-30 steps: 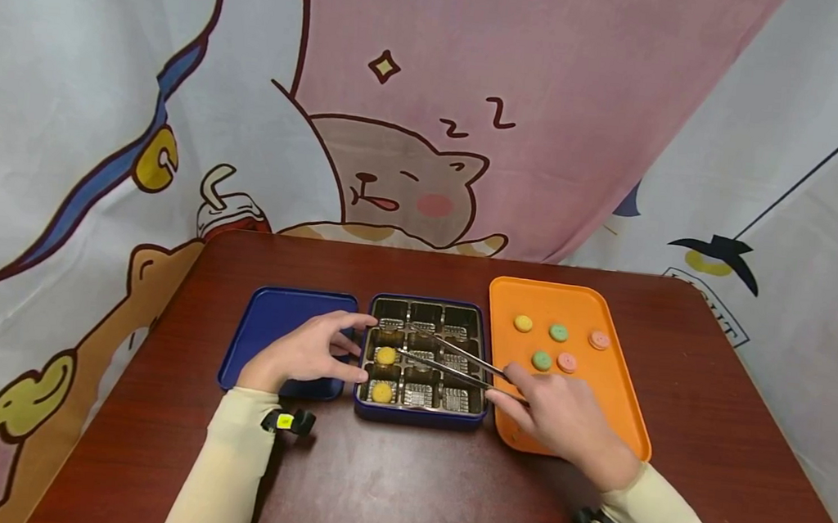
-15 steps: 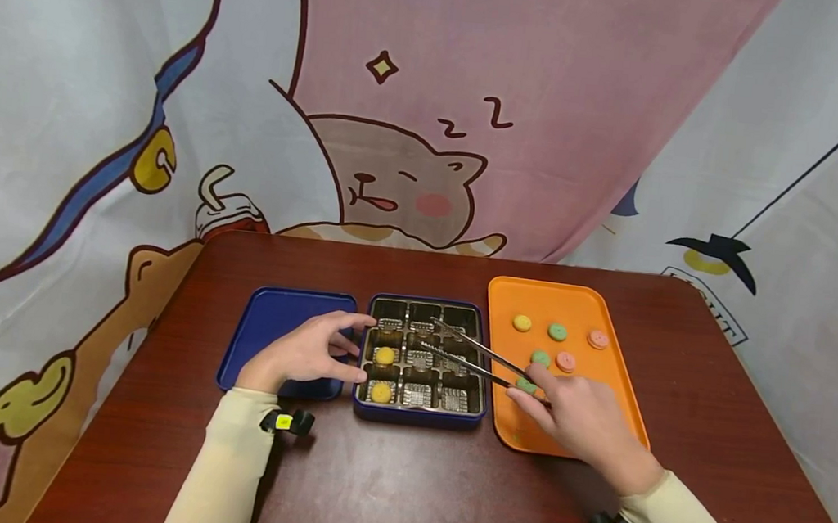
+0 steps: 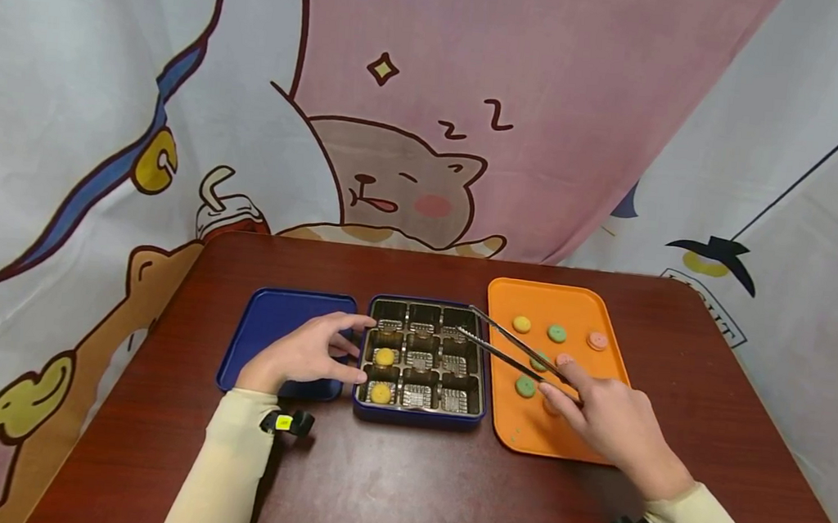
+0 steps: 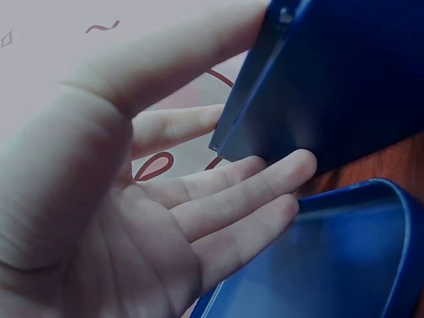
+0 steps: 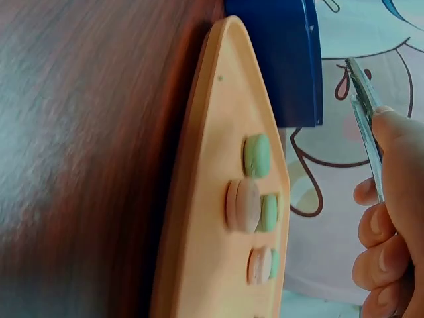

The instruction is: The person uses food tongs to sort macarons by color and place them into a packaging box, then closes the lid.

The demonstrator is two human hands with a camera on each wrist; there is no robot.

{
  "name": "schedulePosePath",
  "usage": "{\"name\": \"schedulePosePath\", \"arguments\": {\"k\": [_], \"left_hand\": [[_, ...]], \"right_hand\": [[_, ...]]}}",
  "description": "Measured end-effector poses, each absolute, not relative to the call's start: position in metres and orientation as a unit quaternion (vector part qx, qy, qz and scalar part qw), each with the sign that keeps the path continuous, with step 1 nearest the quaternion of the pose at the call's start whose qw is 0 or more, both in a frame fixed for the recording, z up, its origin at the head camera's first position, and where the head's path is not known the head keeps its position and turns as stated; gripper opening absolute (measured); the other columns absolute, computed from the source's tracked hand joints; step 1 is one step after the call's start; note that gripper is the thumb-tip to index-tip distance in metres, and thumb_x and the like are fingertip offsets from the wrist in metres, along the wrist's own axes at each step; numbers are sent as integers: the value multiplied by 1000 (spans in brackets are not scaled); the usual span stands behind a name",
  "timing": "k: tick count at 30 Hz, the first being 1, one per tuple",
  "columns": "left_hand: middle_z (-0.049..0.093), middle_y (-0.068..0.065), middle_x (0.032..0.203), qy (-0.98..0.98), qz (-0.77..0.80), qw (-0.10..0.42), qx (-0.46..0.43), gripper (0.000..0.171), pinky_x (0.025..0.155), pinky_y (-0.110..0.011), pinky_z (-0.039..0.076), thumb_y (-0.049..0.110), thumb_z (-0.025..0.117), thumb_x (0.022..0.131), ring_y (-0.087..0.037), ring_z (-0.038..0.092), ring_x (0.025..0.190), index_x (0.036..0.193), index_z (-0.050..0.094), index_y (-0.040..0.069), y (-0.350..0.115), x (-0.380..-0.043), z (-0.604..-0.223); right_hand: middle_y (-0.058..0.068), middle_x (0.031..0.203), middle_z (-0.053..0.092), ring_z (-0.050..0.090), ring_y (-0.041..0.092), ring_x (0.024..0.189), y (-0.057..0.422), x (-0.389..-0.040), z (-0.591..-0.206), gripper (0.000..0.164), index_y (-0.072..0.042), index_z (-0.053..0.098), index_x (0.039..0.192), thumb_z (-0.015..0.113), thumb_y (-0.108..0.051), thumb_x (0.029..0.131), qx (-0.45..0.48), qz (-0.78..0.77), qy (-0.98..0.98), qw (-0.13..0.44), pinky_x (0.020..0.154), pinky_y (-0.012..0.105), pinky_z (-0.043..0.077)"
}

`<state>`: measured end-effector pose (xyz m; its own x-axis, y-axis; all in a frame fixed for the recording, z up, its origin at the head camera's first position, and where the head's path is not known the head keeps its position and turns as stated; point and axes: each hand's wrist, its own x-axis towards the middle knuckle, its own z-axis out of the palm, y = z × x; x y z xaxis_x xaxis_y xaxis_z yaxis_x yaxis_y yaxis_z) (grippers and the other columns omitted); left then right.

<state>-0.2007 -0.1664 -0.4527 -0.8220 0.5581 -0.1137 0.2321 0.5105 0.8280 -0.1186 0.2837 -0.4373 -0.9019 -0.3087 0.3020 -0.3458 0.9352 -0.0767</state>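
Note:
My right hand [image 3: 616,425] grips metal tongs [image 3: 500,355]. Their tips are apart above the right edge of a blue tin [image 3: 417,417], with nothing between them. The tin has a divided plastic insert; one yellow macaron [image 3: 384,356] sits in its left middle compartment and another yellow macaron [image 3: 381,393] in the left front one. My left hand [image 3: 304,349] touches the tin's left side with thumb and index finger, the other fingers extended, as the left wrist view shows. Under and beside the tongs, green macarons [image 5: 258,156] and pink macarons [image 5: 244,206] lie on an orange tray [image 3: 538,437].
A blue lid [image 3: 275,308] lies to the left of the tin, partly under my left hand. At the tray's back are a yellow macaron [image 3: 521,324], a green one and a pink one. A printed cloth [image 3: 397,169] hangs behind the brown table [image 3: 372,488].
My right hand has moved right over the orange tray, drawing the tongs from the tin's middle to its right edge. The left hand has stayed in place.

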Motion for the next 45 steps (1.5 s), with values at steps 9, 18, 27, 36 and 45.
{"name": "schedulePosePath", "arguments": {"k": [9, 18, 27, 36, 45], "left_hand": [[45, -15, 157, 849, 437, 185, 231, 86, 104, -52, 55, 31, 90, 86, -26, 69, 118, 159, 47, 17, -166, -200, -452], [45, -16, 157, 847, 440, 185, 233, 86, 104, -52, 55, 30, 90, 86, -27, 69, 118, 159, 47, 15, -166, -199, -451], [45, -15, 157, 848, 438, 183, 237, 87, 105, -52, 55, 32, 90, 85, -25, 69, 118, 159, 47, 15, -166, -201, -453], [46, -15, 157, 848, 437, 183, 237, 87, 104, -52, 55, 34, 90, 85, -25, 69, 118, 159, 47, 16, -167, -201, -454], [45, -16, 157, 847, 438, 182, 240, 87, 105, -52, 55, 33, 90, 85, -25, 69, 117, 159, 47, 15, -167, -202, -454]], "right_hand": [[-9, 49, 30, 30, 10, 43, 302, -118, -442, 41, -17, 70, 130, 74, -43, 98, 146, 68, -977, 141, 39, 28, 25], [-3, 52, 35, 35, 14, 43, 317, -123, -443, 34, -12, 62, 100, 69, -45, 101, 109, 68, -985, 111, 38, 29, 27], [2, 56, 38, 39, 19, 47, 323, -129, -444, 40, -10, 59, 105, 65, -49, 103, 62, 66, -994, 55, 41, 31, 30], [4, 58, 42, 43, 21, 50, 327, -132, -446, 49, -6, 60, 111, 60, -54, 104, 36, 64, -997, 17, 41, 33, 34], [5, 57, 43, 43, 21, 49, 329, -137, -449, 50, -2, 61, 112, 61, -52, 104, 32, 60, -998, 14, 40, 32, 35]]}}
